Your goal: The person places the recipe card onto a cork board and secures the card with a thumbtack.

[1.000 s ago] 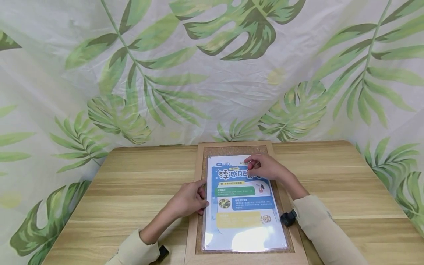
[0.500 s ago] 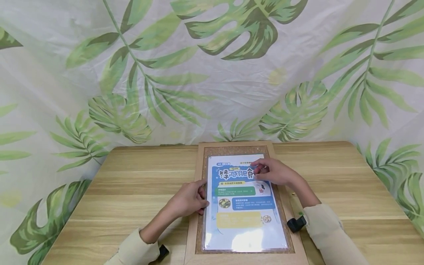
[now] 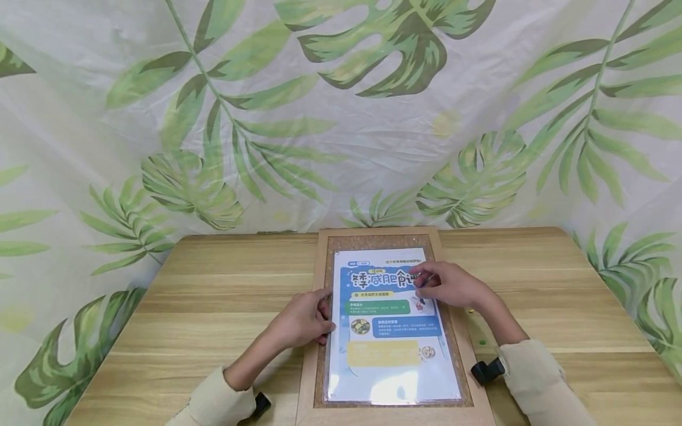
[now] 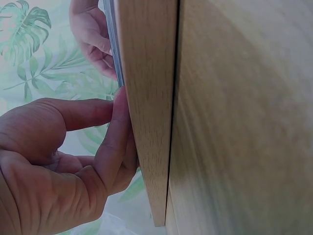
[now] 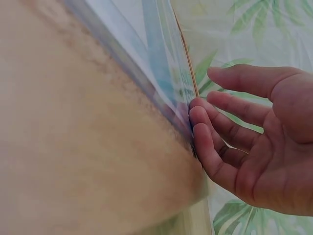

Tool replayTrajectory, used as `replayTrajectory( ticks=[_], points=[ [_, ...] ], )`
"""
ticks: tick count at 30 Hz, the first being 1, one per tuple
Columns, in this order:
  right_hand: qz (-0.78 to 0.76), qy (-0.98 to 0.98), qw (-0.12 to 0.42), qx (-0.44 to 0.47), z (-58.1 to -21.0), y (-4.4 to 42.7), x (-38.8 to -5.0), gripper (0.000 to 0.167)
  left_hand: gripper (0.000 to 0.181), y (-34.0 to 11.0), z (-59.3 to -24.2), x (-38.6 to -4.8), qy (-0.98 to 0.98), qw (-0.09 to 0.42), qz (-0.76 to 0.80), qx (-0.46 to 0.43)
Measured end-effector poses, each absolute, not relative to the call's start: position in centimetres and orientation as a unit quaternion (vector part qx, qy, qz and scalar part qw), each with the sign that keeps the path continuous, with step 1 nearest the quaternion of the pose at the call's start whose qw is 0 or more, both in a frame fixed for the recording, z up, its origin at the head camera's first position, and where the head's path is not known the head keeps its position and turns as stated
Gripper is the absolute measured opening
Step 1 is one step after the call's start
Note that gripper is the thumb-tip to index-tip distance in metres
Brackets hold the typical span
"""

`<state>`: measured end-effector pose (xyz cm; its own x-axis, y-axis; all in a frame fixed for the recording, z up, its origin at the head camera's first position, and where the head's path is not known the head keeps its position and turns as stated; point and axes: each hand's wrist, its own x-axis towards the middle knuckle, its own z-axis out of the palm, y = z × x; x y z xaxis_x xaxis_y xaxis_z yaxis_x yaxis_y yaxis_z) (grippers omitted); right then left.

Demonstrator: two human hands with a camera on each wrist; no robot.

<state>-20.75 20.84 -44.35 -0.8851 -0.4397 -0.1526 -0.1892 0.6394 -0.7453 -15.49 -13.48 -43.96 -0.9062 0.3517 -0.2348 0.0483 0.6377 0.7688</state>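
Observation:
A printed poster [image 3: 394, 378] in a glossy clear cover lies on a cork board with a wooden frame [image 3: 311, 355]. At the poster's left edge rests my left hand [image 3: 302, 318]. Its thumb and fingertips touch the edge in the head view, and in the left wrist view the fingers lie against the cork board's side [image 4: 146, 98]. My right hand [image 3: 450, 284] is over the poster's upper right part, thumb and forefinger apart with nothing seen between them. Seen from the right wrist, several fingertips of the right hand [image 5: 264, 132] touch the clear cover's edge [image 5: 166, 98].
The board stands on a wood-grain table [image 3: 229, 296], its far end near a leaf-patterned cloth [image 3: 373, 148]. A small green piece [image 3: 482, 342] and a small yellow piece [image 3: 471, 311] lie right of the board. Black wrist devices [image 3: 487, 371] sit at both cuffs.
My right hand has moved right and slightly toward me across the poster's top, uncovering more of the heading. The left hand has stayed in place.

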Motion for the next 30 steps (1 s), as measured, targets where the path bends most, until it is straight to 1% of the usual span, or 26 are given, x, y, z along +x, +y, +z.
replayTrajectory(
  ticks=[10, 17, 23, 30],
  points=[
    [-0.376, 0.895, 0.147, -0.193, -44.4, 22.0, -19.4, 0.045, 0.076, -13.5, -44.0, -15.5, 0.885, 0.187, 0.412, 0.112],
    [-0.367, 0.902, 0.118, -0.196, -44.3, 23.5, -18.4, 0.036, 0.077, -13.6, -44.1, -15.6, 0.885, 0.188, 0.411, 0.113],
    [-0.37, 0.902, 0.106, -0.196, -44.2, 24.8, -17.8, 0.029, 0.077, -13.6, -44.2, -15.7, 0.884, 0.188, 0.413, 0.113],
    [-0.37, 0.908, 0.097, -0.171, -44.2, 26.4, -17.1, 0.025, 0.077, -13.7, -44.4, -15.7, 0.883, 0.189, 0.413, 0.114]
  ],
)
